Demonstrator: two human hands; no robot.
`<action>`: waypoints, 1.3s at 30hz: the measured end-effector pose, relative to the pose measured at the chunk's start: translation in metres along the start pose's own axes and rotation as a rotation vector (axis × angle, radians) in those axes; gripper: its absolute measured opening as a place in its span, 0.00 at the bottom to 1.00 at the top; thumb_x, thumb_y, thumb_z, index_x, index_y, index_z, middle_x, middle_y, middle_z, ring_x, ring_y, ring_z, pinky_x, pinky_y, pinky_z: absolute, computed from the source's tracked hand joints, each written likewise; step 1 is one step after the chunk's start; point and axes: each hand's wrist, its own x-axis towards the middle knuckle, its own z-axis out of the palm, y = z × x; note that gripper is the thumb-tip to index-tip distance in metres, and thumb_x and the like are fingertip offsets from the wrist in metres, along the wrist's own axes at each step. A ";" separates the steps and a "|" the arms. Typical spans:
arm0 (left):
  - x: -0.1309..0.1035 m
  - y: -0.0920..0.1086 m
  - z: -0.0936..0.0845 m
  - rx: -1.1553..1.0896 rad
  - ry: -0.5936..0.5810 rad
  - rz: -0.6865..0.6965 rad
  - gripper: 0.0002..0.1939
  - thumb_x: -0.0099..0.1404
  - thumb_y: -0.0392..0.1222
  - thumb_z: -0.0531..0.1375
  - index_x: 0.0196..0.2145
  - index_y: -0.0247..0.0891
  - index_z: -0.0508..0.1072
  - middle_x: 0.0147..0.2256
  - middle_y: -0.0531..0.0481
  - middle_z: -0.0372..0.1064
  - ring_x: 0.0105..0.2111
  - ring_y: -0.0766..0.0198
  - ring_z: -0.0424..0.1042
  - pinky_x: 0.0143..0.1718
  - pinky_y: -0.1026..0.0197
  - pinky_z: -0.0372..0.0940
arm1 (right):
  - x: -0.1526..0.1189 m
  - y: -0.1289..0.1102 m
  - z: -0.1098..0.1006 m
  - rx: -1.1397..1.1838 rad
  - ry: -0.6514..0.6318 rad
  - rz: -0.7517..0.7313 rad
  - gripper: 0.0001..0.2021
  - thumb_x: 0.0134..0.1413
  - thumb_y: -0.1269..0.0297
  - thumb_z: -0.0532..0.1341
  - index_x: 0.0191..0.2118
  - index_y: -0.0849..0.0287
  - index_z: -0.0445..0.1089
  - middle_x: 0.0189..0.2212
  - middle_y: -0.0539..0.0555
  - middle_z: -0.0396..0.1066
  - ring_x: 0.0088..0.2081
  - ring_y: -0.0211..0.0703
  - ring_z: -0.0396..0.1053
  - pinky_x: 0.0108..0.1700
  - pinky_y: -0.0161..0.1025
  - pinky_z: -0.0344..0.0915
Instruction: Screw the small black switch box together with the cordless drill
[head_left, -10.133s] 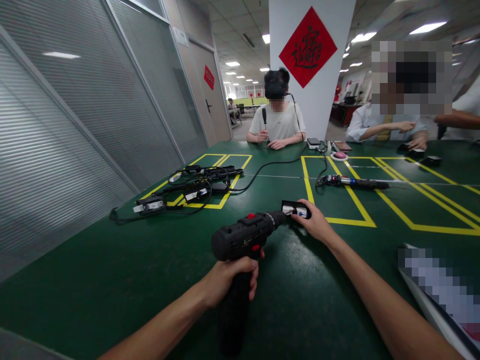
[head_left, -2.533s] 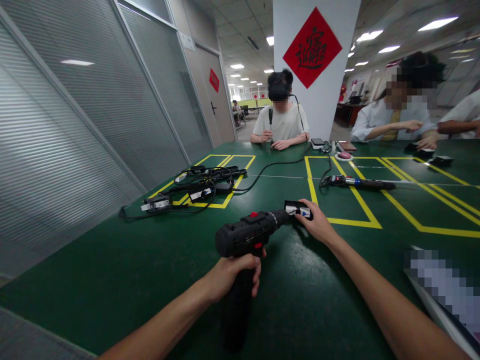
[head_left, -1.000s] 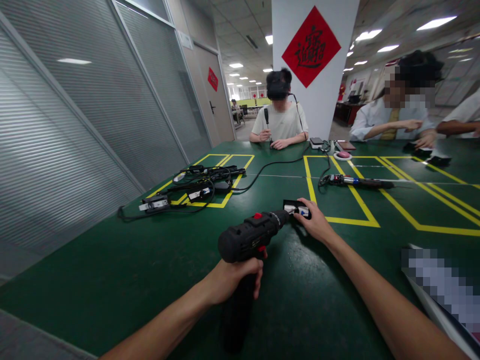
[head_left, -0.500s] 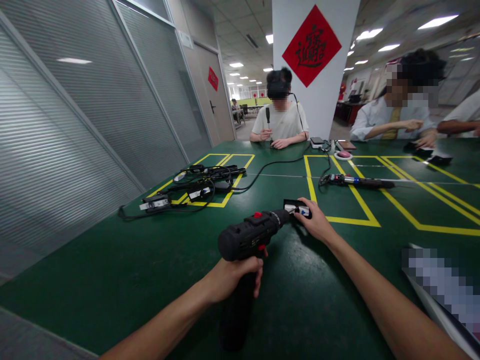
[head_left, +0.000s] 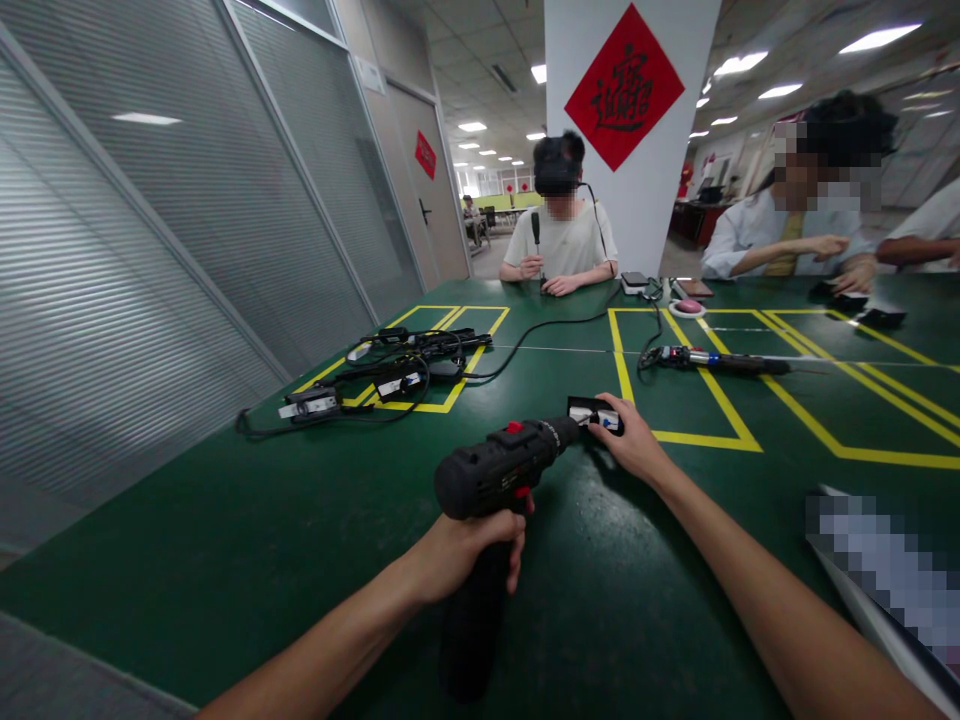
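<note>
My left hand (head_left: 480, 550) is wrapped round the handle of a black cordless drill (head_left: 499, 465) with red switches. The drill points away to the right, and its bit meets the near face of a small black box-shaped part (head_left: 611, 413) with a white and blue inside. My right hand (head_left: 628, 437) pinches that part at its right end, thumb in front and fingers over the top. Whether the bit sits in a screw is too small to tell.
Black devices with tangled cables (head_left: 405, 375) lie at the left in yellow tape outlines. A cabled rod-like tool (head_left: 720, 361) lies at the right. A blurred flat object (head_left: 885, 590) is near the right edge. Across the green table (head_left: 315, 530), co-workers sit; one holds a screwdriver (head_left: 536, 232).
Almost nothing differs. Both hands, the drill and the small black part keep their places; the view has shifted very slightly.
</note>
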 end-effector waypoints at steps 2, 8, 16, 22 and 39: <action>0.000 0.001 0.000 0.003 -0.002 0.000 0.12 0.62 0.42 0.56 0.42 0.35 0.64 0.23 0.55 0.65 0.21 0.65 0.69 0.26 0.62 0.63 | 0.000 0.001 0.000 0.005 0.004 0.004 0.22 0.53 0.60 0.61 0.54 0.54 0.64 0.50 0.57 0.65 0.51 0.50 0.65 0.56 0.48 0.60; -0.001 0.003 0.002 -0.001 0.019 -0.011 0.13 0.61 0.43 0.57 0.41 0.34 0.64 0.23 0.55 0.65 0.20 0.66 0.69 0.26 0.61 0.63 | 0.000 0.001 -0.001 0.009 0.007 0.013 0.22 0.53 0.60 0.61 0.54 0.53 0.64 0.50 0.56 0.65 0.51 0.51 0.65 0.56 0.49 0.60; 0.000 0.000 0.001 -0.033 0.017 -0.011 0.14 0.60 0.43 0.58 0.42 0.34 0.64 0.23 0.55 0.65 0.20 0.65 0.69 0.25 0.62 0.63 | 0.000 0.002 0.000 0.007 0.007 -0.019 0.22 0.53 0.61 0.61 0.54 0.55 0.64 0.50 0.57 0.65 0.51 0.50 0.65 0.56 0.47 0.60; 0.000 0.001 0.001 -0.028 0.013 -0.014 0.13 0.60 0.42 0.58 0.41 0.35 0.64 0.22 0.55 0.66 0.20 0.65 0.69 0.25 0.62 0.63 | 0.000 0.004 0.001 0.005 0.009 -0.028 0.22 0.53 0.61 0.61 0.54 0.54 0.64 0.49 0.57 0.66 0.50 0.50 0.65 0.55 0.48 0.60; -0.001 0.001 0.001 -0.026 0.019 -0.017 0.12 0.60 0.42 0.58 0.40 0.35 0.65 0.23 0.55 0.65 0.21 0.66 0.69 0.25 0.61 0.63 | 0.000 0.002 -0.001 -0.006 -0.002 0.000 0.22 0.54 0.60 0.60 0.55 0.54 0.64 0.49 0.57 0.65 0.50 0.50 0.65 0.55 0.49 0.60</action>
